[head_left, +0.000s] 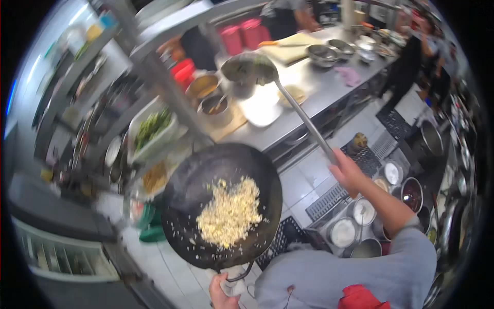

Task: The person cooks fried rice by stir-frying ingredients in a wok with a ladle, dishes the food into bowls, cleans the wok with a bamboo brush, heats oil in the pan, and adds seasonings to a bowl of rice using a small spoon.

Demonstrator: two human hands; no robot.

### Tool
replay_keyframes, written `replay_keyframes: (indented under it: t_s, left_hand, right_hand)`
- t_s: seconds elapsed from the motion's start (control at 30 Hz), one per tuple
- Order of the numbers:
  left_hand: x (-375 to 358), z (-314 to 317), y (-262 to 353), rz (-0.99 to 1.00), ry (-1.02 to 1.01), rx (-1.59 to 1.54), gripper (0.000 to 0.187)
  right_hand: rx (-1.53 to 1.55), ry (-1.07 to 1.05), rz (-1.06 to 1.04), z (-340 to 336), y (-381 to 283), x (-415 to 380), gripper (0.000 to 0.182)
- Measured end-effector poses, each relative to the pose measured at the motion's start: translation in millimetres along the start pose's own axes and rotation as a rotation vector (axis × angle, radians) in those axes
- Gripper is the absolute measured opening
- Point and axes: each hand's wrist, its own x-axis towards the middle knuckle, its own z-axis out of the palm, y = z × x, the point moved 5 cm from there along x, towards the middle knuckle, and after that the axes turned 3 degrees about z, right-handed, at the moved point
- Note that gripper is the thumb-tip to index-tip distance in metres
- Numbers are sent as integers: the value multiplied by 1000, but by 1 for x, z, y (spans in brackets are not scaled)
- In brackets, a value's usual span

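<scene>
My left hand (221,294) is closed on the handle of a black wok (180,190), with a folded white cloth (234,282) between hand and metal. Egg fried rice (229,213) lies heaped in the middle of the wok, with loose grains scattered up its sides. My right hand (348,171) grips the end of a long metal ladle (307,123). The ladle's wide bowl is raised over the steel counter, beyond the wok, and has some residue on it.
Beyond the wok runs a steel counter (321,107) with a white plate (262,110), pots, metal bowls (322,54) and a cutting board (294,47). Green vegetables fill a tub (136,149) at left. Seasoning containers (343,232) stand at right. Other people stand across the counter.
</scene>
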Motion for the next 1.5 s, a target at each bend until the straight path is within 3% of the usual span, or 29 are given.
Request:
replay_keyframes:
  t_s: [0.07,0.1,0.13,0.17,0.2,0.27,0.33,0.37,0.4,0.43,0.5,0.57,0.67,0.73,0.77,0.83,0.87,0.93,0.97,1.03,1.07,1.17,1.23,1.3,1.5]
  left_hand:
    - [-33,8,15,46,-66,-38,28]
    - [-52,20,33,188,-34,-3,32]
    - [-21,-18,32,250,71,-101,33]
    - [-19,25,58,373,54,125,32]
    - [9,36,72,406,-65,141,31]
    - [3,-8,60,385,-71,141,31]
    - [-4,-19,56,390,-195,87,28]
    - [-29,-57,26,396,-46,46,25]
    - [-37,-80,12,406,89,-1,21]
    - [-32,-81,19,381,45,-44,21]
    - [-46,-99,13,260,16,-120,19]
    - [-46,-106,19,279,-22,-130,17]
    - [-58,-102,3,413,3,95,15]
    - [-51,-111,-20,641,3,359,46]
    - [-43,-121,-27,739,20,453,46]
    - [-13,-136,-25,764,80,516,47]
    - [9,-142,-22,724,84,473,48]
    - [7,-113,21,594,41,300,27]
    - [14,-120,30,420,-91,249,26]
    - [-11,-122,30,263,-66,97,22]
    - [-19,-128,22,204,-46,41,22]
    - [-31,-135,-7,78,-10,73,22]
    - [-24,-137,-30,106,-56,141,24]
    - [-31,-103,-26,139,-51,144,25]
    - [11,-21,-23,171,-161,97,26]
  right_hand:
    - [-281,-369,122,45,0,-60,44]
    - [-267,-438,-16,78,-21,-75,42]
    - [-244,-505,-154,110,-44,-90,41]
    - [-216,-628,-75,128,-86,-101,38]
    - [-214,-637,-112,127,-93,-120,36]
    - [-168,-626,-182,128,-111,-143,34]
    - [-141,-505,-304,118,-139,-108,31]
    - [-112,-490,-324,123,-147,-111,30]
    - [-73,-490,-284,132,-151,-105,29]
    - [-41,-485,-234,136,-151,-105,29]
    - [101,-629,193,150,-174,-139,27]
    - [212,-680,274,166,-196,-146,25]
    - [-29,-547,23,156,-192,-140,25]
    - [-211,-476,-168,156,-169,-134,21]
    - [-311,-426,-275,163,-169,-135,18]
    - [-83,-829,267,204,-197,-160,15]
    - [148,-929,451,226,-209,-177,14]
    - [660,-1113,665,276,-192,-184,13]
    - [781,-1151,802,280,-179,-192,11]
    - [1027,-1212,1068,283,-160,-203,7]
    - [1083,-1192,1128,268,-161,-209,6]
    - [1020,-1086,996,223,-159,-220,7]
    - [855,-984,811,215,-136,-231,6]
    - [679,-840,756,217,-128,-228,10]
    - [1437,-884,1046,153,-110,-169,12]
